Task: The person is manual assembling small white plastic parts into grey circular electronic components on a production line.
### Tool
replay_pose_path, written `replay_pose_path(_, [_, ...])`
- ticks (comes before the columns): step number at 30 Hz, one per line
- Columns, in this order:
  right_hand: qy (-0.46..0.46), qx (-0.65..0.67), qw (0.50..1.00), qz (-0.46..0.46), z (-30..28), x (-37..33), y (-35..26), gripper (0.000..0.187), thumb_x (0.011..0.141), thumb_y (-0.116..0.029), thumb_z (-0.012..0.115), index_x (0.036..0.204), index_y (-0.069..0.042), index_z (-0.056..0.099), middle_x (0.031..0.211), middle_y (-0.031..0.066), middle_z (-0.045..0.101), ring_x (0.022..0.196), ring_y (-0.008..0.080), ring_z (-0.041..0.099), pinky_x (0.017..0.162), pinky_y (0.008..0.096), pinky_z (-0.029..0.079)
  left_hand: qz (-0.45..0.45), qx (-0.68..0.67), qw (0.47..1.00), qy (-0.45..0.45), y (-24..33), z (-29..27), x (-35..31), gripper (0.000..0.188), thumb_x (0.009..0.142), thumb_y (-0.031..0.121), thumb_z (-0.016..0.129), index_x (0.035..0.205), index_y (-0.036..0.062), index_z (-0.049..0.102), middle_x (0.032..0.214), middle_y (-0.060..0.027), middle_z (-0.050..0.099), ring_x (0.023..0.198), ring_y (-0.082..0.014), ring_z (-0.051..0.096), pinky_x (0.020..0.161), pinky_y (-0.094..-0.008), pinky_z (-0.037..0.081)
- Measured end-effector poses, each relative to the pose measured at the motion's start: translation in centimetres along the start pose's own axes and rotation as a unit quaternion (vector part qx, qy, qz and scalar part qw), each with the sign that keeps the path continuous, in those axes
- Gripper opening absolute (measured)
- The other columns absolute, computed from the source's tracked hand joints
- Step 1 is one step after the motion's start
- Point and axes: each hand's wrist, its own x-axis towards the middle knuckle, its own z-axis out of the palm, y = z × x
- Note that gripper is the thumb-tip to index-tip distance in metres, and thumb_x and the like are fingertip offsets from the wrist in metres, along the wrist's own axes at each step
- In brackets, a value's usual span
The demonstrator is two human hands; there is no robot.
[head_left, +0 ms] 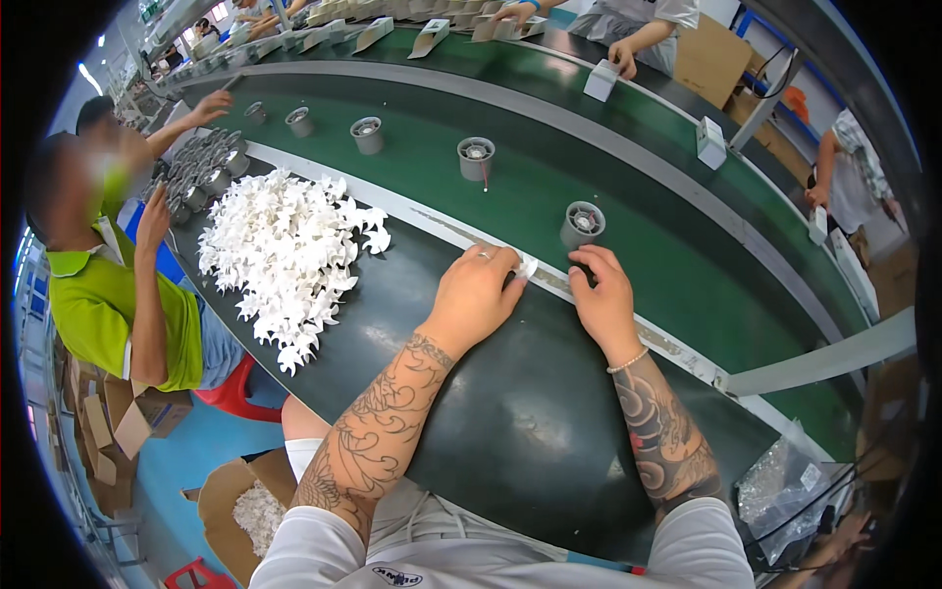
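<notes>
My left hand (477,297) is over the light metal rail (432,222) at the belt's near edge, thumb and fingers pinching a small white bladed fan wheel (527,266). My right hand (605,301) reaches across the same rail with thumb and fingers apart and nothing visible in them. Just beyond its fingertips stands a grey round fan housing (583,225) on the green belt (648,265). Another grey housing (476,159), with a thin red wire hanging out, sits farther left. A big heap of white fan wheels (285,250) lies on the dark table to my left.
More grey housings (367,135) line the belt toward the far left, near a stack of them (201,172). A person in a green shirt (108,294) sits at left. Across the belt, a co-worker's hand (622,57) holds a white box (601,80). A clear plastic bag (782,483) lies at right.
</notes>
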Motion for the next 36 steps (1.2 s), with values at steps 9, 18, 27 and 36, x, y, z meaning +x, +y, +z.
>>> replay_pose_path(9, [-0.027,0.054,0.998,0.030,-0.3,0.0,-0.2,0.014,0.089,-0.009,0.061,0.097,0.000,0.068,0.106,0.0098,0.066,0.088,0.0218,0.064,0.077,0.0297,0.051,-0.120,-0.267,0.956,0.028,-0.5,1.1,0.6,0.024,0.092,0.010,0.064,0.114,-0.0001,0.063,0.086,-0.0063,0.066,0.072,-0.0124,0.060,0.067,-0.0266,0.050])
replay_pose_path(18, [-0.056,0.074,0.994,0.055,-0.5,0.1,-1.0,0.014,0.088,-0.009,0.061,0.096,-0.001,0.068,0.096,0.0095,0.067,0.083,0.0230,0.065,0.075,0.0313,0.050,-0.178,-0.449,0.875,0.022,-0.6,1.4,0.7,0.029,0.096,0.010,0.061,0.121,-0.0039,0.058,0.091,-0.0036,0.067,0.079,-0.0075,0.060,0.070,-0.0233,0.050])
replay_pose_path(27, [-0.087,-0.023,0.995,-0.040,-0.6,-0.2,-1.8,0.017,0.088,-0.009,0.062,0.102,-0.001,0.069,0.096,0.0100,0.065,0.087,0.0244,0.062,0.076,0.0321,0.050,-0.160,-0.304,0.939,0.021,-2.2,1.4,0.8,0.020,0.095,0.018,0.062,0.103,-0.0004,0.058,0.082,-0.0130,0.069,0.071,-0.0202,0.068,0.066,-0.0330,0.052])
replay_pose_path(36, [-0.117,-0.025,0.991,-0.067,-0.7,-0.5,-2.1,0.023,0.085,-0.011,0.064,0.105,-0.002,0.069,0.107,0.0101,0.064,0.101,0.0272,0.060,0.087,0.0371,0.047,-0.242,-0.477,0.843,-0.054,-1.1,-0.4,1.3,0.018,0.100,0.020,0.056,0.106,0.0022,0.056,0.097,-0.0067,0.069,0.088,-0.0132,0.071,0.045,-0.0200,0.041])
